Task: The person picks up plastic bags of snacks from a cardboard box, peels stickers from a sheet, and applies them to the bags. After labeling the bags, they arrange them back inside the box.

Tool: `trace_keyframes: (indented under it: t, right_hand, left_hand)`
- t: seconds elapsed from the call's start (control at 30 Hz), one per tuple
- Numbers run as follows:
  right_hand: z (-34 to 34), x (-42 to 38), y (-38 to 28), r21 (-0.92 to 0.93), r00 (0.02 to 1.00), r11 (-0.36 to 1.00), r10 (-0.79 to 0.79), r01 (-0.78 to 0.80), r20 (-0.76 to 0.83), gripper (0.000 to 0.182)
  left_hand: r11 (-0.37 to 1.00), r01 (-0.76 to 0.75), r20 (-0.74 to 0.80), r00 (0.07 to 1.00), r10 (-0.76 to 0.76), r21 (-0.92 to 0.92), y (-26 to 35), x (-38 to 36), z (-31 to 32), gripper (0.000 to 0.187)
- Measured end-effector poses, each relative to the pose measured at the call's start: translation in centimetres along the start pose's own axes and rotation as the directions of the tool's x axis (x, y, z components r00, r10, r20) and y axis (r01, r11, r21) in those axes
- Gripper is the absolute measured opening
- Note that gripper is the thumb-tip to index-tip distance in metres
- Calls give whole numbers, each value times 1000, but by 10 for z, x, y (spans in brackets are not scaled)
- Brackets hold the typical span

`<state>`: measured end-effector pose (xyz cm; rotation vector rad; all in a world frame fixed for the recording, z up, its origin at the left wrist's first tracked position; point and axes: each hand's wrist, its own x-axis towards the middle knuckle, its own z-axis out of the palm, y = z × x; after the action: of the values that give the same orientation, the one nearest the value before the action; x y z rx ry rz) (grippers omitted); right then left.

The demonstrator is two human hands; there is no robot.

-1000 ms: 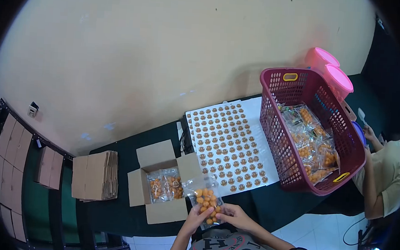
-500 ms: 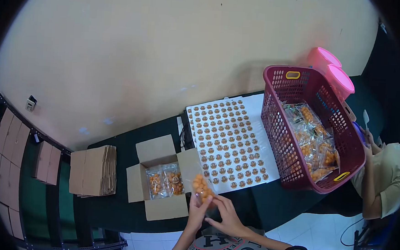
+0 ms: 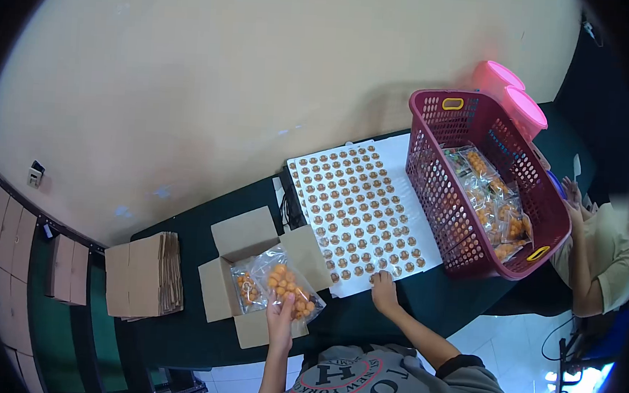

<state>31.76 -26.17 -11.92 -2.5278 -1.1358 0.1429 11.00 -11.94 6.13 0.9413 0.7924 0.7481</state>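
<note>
My left hand (image 3: 280, 325) grips a clear plastic bag of round orange snacks (image 3: 285, 285), tilted above the open cardboard box (image 3: 219, 289). Another snack bag (image 3: 249, 291) with a round label shows inside the box, partly covered by the held one. At the near edge of the white sticker sheet (image 3: 356, 288), the fingertips of my right hand (image 3: 385, 294) are pinched together on a small round brown sticker. Rows of similar stickers cover the sheet.
A maroon laundry basket (image 3: 440, 197) holding several snack bags stands right of the sheet. Pink containers (image 3: 525, 112) are behind it. Folded cardboard boxes (image 3: 140, 276) are stacked at left. At far right, a co-worker's hand (image 3: 574, 198) is near a white utensil (image 3: 577, 166).
Both hands were on the snack bag. My right hand has let go and moved right to the sticker sheet, while my left hand has carried the bag left over the box.
</note>
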Motion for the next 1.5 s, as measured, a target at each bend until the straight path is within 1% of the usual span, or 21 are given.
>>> trace_keyframes:
  t: [0.07, 0.13, 0.2, 0.27, 0.4, 0.47, 0.5, 0.63, 0.73, 0.77, 0.87, 0.97, 1.07, 1.13, 1.2, 1.23, 1.33, 1.37, 1.4, 1.47, 1.5]
  right_hand:
    - [5, -1, 2, 98, 993, 995, -7, 18, -114, 19]
    - [6, 2, 3, 128, 993, 992, 8, 8, -121, 19]
    - [9, 5, 1, 82, 997, 995, 64, -60, -49, 19]
    - [12, 5, -2, 71, 995, 996, 62, -57, -80, 18]
    - [19, 5, -5, 70, 989, 997, 37, -27, -146, 16]
    - [14, 4, -12, 69, 975, 991, 124, -113, -185, 13]
    - [17, 6, -9, 43, 975, 996, 89, -82, -202, 29]
    - [20, 10, -3, 33, 989, 993, 119, -117, -85, 29]
    - [18, 18, -2, 39, 984, 983, 178, -178, 2, 26]
    - [15, 21, -1, 32, 980, 980, 196, -197, 39, 23]
    - [22, 27, 6, 103, 973, 968, 222, -227, 57, 20]
    - [16, 25, -4, 105, 963, 958, 268, -267, 8, 13]
    - [17, 24, -7, 110, 966, 961, 257, -253, -24, 11]
    - [16, 26, -5, 103, 975, 970, 224, -222, -5, 11]
    - [19, 30, -1, 103, 968, 963, 247, -249, 35, 14]
    - [22, 30, 3, 100, 978, 973, 206, -208, 26, 15]
    - [27, 34, 9, 87, 986, 983, 165, -164, 2, 17]
    - [29, 34, 12, 103, 980, 975, 198, -198, 14, 13]
    - [33, 37, 14, 100, 981, 976, 193, -193, 12, 13]
    - [37, 43, 19, -4, 975, 981, 191, -192, 113, 13]
    - [42, 41, 16, -89, 991, 987, 135, -132, 23, 18]
  left_hand:
    - [999, 1, 17, 1000, -2, 33, -5, -5, -13, 49]
    - [993, 69, -21, 998, -67, 93, -2, -10, -22, 54]
    - [991, 93, -42, 995, -89, 92, 0, -12, -34, 56]
    - [991, 86, -55, 995, -81, 98, 3, -13, -44, 42]
    - [994, 48, -31, 998, -45, 98, 16, -8, -56, 40]
    - [992, 32, -48, 998, -27, 123, 18, -3, -61, 38]
    - [992, 34, -45, 999, -28, 125, 20, -1, -64, 38]
    - [988, -13, 45, 999, 6, 157, 27, 12, -63, 36]
    - [991, 18, 102, 994, -31, 132, 23, 9, -58, 37]
    - [987, 17, 177, 983, -46, 161, 20, 8, -56, 40]
    - [984, 19, 314, 946, -74, 176, 24, 5, -38, 45]
    - [981, -98, 463, 886, 11, 166, 17, 4, -32, 43]
    - [987, -76, 487, 873, -2, 140, 16, -5, -34, 43]
    - [986, -81, 475, 880, 2, 146, 14, -7, -45, 45]
    - [973, 42, 451, 881, -143, 228, 14, -11, -61, 47]
    - [973, -54, 446, 894, -53, 225, 6, -9, -70, 46]
    - [964, -1, 352, 931, -96, 265, 7, -12, -92, 46]
    - [937, -20, 396, 909, -129, 350, 11, -12, -101, 47]
    - [938, -23, 395, 910, -124, 346, 8, -12, -108, 47]
    - [943, -108, 353, 935, -11, 313, -2, -13, -121, 47]
    - [947, -67, 345, 937, -48, 314, 5, -17, -123, 46]
